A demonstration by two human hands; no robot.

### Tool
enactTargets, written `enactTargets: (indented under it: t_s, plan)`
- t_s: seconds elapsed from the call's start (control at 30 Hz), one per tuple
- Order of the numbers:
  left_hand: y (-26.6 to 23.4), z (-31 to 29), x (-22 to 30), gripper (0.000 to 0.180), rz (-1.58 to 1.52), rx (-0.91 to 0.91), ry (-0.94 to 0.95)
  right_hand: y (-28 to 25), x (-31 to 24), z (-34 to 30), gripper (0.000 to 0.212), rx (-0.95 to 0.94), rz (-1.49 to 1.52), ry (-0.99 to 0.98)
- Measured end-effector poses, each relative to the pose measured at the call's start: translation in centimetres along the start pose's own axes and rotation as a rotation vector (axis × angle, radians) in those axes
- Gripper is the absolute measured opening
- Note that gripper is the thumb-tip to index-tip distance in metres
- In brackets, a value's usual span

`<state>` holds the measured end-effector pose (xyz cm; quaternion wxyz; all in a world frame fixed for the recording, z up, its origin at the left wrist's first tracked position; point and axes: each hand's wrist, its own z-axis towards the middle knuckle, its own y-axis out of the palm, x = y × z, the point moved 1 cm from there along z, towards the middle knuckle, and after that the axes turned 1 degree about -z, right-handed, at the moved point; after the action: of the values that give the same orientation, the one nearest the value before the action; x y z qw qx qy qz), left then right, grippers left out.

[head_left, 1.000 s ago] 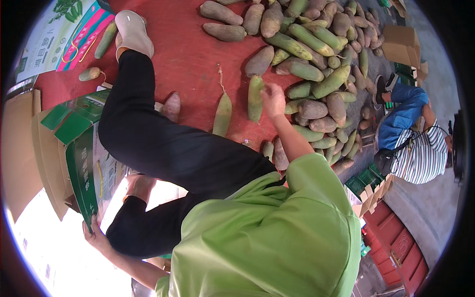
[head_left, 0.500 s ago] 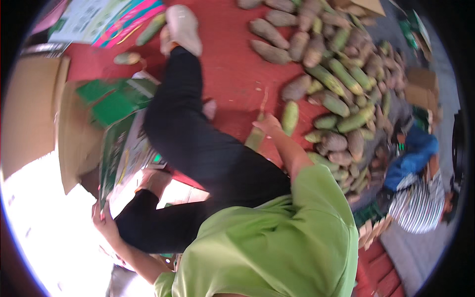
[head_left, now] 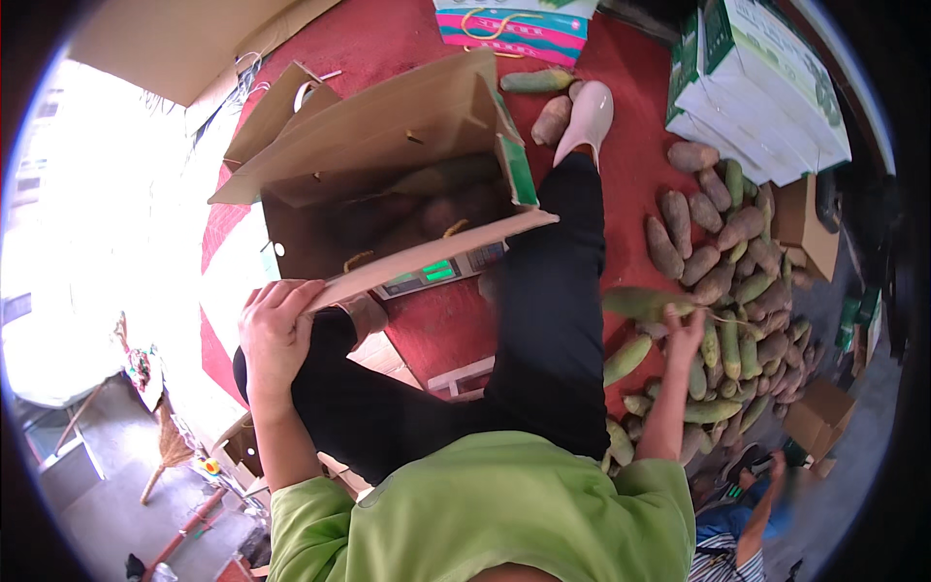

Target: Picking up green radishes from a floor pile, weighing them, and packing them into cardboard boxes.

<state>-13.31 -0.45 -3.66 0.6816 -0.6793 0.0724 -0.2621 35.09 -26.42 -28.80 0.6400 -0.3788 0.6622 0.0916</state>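
Brown box interior (head_left: 388,209) now clearer; left fingers (head_left: 294,295) clamp flap (head_left: 427,260), right fingers (head_left: 672,318) clamp radish (head_left: 635,303).

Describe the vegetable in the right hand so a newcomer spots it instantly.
Start at the big vegetable pile on the picture's right. At its left edge, near the black trouser leg, is the right hand. The long green vegetable it grips stands apart: its neighbours lie loose.
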Motion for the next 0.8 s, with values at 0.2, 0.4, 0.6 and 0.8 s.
enactTargets:
  t_s: [0.2, 0.4, 0.6, 0.8]
  plan:
    - [-0.4, -0.1, -0.6, 0.024, 0.037, 0.005, 0.102, 0.6, -23.1, 2.2, 0.049, 0.127, 0.164, -0.424]
    - [-0.5, -0.3, -0.7, 0.021, -0.008, -0.023, 0.079, 9.2, -36.1, -0.9, 0.050, -0.153, 0.441, -0.606]
    - [-0.2, -0.1, -0.8, 0.018, -0.010, -0.015, 0.079, 21.4, -38.7, -4.6, 0.043, -0.499, 0.129, -0.632]
    - [-0.2, -0.2, -0.8, 0.015, -0.061, -0.035, 0.053, 24.9, -37.0, -5.7, 0.042, -0.541, -0.381, -0.692]
